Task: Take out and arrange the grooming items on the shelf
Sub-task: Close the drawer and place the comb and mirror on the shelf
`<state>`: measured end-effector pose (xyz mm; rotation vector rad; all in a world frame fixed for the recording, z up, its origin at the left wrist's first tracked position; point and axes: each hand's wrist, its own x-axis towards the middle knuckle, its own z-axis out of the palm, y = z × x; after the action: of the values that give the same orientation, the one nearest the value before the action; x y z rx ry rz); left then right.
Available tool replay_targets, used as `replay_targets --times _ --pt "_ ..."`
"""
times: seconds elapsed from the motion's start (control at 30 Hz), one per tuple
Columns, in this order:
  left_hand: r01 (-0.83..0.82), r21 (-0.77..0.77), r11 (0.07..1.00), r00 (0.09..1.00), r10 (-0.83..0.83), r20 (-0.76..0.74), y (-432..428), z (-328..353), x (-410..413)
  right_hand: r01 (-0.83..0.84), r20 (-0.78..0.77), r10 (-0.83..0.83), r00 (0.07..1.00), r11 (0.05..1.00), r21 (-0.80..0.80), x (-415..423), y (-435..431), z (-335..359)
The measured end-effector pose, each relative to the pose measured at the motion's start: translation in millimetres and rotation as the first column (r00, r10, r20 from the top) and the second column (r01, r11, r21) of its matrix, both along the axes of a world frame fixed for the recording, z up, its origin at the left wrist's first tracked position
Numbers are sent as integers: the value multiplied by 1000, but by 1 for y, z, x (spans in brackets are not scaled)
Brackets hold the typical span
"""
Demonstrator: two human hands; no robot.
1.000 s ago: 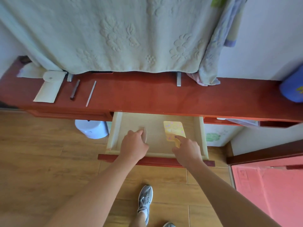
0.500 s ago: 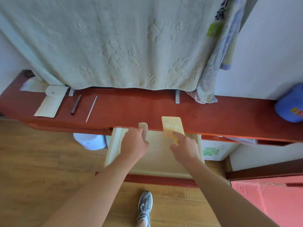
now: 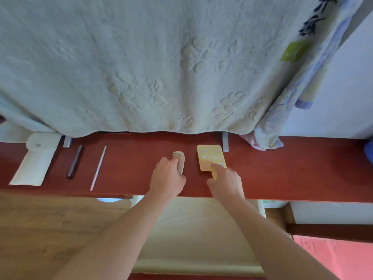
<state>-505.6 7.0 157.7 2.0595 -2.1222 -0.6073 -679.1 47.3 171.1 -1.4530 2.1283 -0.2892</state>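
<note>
With our left hand (image 3: pixel 167 176) pinching the small comb (image 3: pixel 179 161) and our right hand (image 3: pixel 226 181) gripping the yellow hand mirror (image 3: pixel 210 156) by its handle, both mid-shelf (image 3: pixel 282 172), we judge them light and stiff, the mirror perhaps fragile.

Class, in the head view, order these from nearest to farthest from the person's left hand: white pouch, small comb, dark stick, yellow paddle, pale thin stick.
1. small comb, held in the left hand itself
2. yellow paddle, just to the right, held by the right hand
3. pale thin stick, to the left
4. dark stick, farther left
5. white pouch, at the shelf's left end
</note>
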Motion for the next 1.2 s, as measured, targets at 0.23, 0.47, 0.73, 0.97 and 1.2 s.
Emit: replay_targets --times 0.23,0.47,0.73,0.97,1.2 --pt "16 16 1000 1000 -17 7 -12 -13 -2 -24 -21 25 999 999 30 3 -16 -11" --pt "32 11 999 999 -32 -20 -15 -13 -5 -21 -17 22 1000 998 60 8 -18 -13" --pt "95 -11 995 989 -96 -116 -16 -18 -2 -31 -23 33 999 997 69 8 -17 -14" --pt "113 -7 994 986 -112 -125 -17 -17 -2 -70 -23 71 997 995 70 5 -17 -15" --pt "89 1 996 990 -88 -111 -16 -16 -5 -72 -21 74 997 995 75 6 -17 -15"
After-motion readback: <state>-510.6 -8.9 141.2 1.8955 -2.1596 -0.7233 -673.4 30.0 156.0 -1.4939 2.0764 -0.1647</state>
